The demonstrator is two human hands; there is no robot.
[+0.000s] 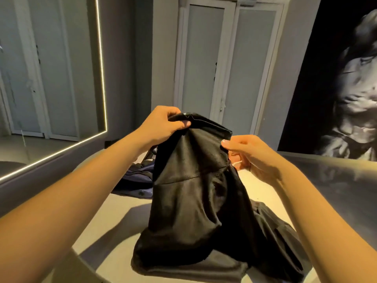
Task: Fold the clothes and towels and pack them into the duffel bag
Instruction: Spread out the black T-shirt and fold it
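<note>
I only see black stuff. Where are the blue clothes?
In the head view, the blue clothes lie on the table, left of the black clothes, below the left hand.

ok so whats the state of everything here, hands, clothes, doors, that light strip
black garment: held up, unfolded, lower end bunched on the pale surface
left hand: grips the black garment's top edge
right hand: pinches the black garment's other side
navy garment: crumpled on the pale surface, unfolded
cupboard doors: closed
light strip: lit
</note>
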